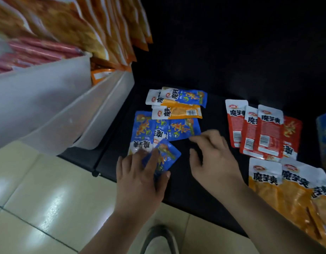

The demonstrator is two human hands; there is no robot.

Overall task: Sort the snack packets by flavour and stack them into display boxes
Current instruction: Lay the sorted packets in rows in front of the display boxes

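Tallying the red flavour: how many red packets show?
4 red packets, overlapping in a row right of the right hand: leftmost, second, third, rightmost. More may hide beneath.

This looks like a small shop. Rows of the same orange bags [110, 30] stand packed on a shelf, white display boxes [57, 99] hold pink packets [35, 50], and many identical snack packets [176, 114] lie on a black counter [195, 189] above a glossy tiled floor [39, 189].

Black table [222, 74] under blue packets [184, 128], red packets [268, 132], orange packets [286, 197]
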